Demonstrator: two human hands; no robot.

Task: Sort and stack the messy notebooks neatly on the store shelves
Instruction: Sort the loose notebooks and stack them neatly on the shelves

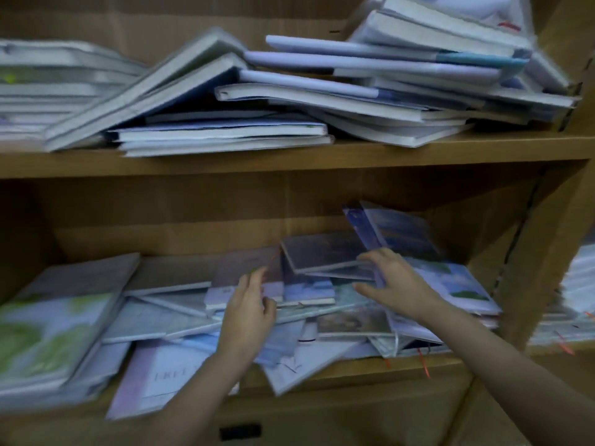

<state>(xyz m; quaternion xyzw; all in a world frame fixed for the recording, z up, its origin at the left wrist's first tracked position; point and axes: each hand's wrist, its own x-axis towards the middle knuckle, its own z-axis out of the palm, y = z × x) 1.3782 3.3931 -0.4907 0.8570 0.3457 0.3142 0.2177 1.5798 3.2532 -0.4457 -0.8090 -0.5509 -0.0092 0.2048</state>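
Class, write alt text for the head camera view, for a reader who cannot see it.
Two hands reach into a jumble of notebooks on the lower shelf of a wooden bookcase: the right hand grips a small dark notebook, the left hand hovers open. More notebooks lie untidily above.

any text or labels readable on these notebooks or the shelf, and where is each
Nothing reads with certainty; the frame is motion-blurred.
Pale lilac notebook at the lower shelf's front edge: faint capitals, perhaps "FREE", too blurred to confirm.
White notebook beside the left forearm: a dark scribble or mark, unreadable.
Upper shelf notebooks: only page edges and spines show, no text.
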